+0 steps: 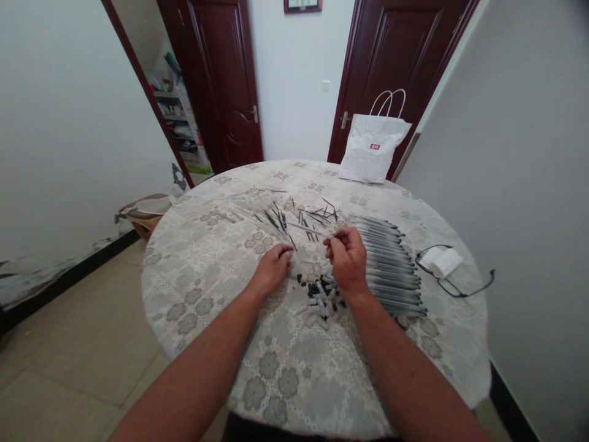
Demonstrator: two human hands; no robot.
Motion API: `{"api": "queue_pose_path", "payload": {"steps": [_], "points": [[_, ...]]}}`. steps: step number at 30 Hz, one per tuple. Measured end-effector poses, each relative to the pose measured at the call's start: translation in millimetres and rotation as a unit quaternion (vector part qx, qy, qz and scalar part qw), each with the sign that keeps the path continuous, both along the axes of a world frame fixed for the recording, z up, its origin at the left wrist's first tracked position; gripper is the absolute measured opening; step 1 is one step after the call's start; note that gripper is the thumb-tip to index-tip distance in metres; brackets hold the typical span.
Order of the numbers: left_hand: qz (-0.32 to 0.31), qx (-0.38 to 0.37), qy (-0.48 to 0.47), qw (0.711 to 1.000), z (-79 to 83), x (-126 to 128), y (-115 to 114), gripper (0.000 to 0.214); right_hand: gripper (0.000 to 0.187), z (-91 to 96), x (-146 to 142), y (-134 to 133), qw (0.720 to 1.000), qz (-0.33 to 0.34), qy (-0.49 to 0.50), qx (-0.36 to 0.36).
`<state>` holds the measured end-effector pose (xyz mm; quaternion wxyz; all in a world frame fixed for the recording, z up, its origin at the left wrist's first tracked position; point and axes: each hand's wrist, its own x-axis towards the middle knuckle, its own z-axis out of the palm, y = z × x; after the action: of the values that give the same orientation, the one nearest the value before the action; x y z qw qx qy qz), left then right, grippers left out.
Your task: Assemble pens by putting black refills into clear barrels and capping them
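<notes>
Two hands rest near the middle of a round surface (197,276) with a flowery cloth on it. The left hand (273,267) lies on the cloth with its fingers curled together. The right hand (347,261) is just beside it, its fingers bunched together at the tips. I cannot tell if either hand pinches anything.

A little heap of small pieces (319,294), black and grey, lies between the hands, right under the right wrist. A long row of pens (391,264) lies side by side, just right of the right hand. Loose thin sticks and tubes (280,218) are scattered behind the hands. Glasses (453,276) lie near the right edge. A white bag (372,150) stands at the far edge.
</notes>
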<state>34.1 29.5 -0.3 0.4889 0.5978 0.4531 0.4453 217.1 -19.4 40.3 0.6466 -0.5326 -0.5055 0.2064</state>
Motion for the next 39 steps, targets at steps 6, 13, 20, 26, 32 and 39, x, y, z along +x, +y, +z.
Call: {"api": "queue_pose_path", "payload": {"steps": [6, 13, 20, 26, 32, 39], "points": [[0.054, -0.179, -0.306, 0.933, 11.3, -13.3, 12.7, 0.026, 0.026, 0.1, -3.9, -0.7, 1.000, 0.012, 0.007, -0.016], [0.091, -0.167, -0.397, 0.898, 22.8, -29.5, 16.4, 0.025, 0.024, -5.9, -12.5, -4.0, 0.995, 0.015, -0.087, -0.043], [0.068, -0.109, -0.344, 0.930, 23.7, -27.6, 11.2, 0.039, 0.027, -8.8, -16.3, -4.2, 0.996, -0.009, -0.084, -0.033], [0.030, -0.099, -0.351, 0.931, 25.0, -23.3, 8.1, 0.035, 0.027, -8.6, -15.6, -2.6, 0.996, -0.015, -0.086, -0.034], [0.037, -0.112, -0.345, 0.931, 26.7, -21.1, 6.4, 0.027, 0.027, -9.5, -16.1, -3.4, 0.993, -0.012, -0.110, -0.037], [0.029, -0.114, -0.359, 0.926, 27.1, -21.9, 6.7, 0.030, 0.025, -8.5, -16.7, -4.8, 0.993, -0.016, -0.115, -0.035]]}}
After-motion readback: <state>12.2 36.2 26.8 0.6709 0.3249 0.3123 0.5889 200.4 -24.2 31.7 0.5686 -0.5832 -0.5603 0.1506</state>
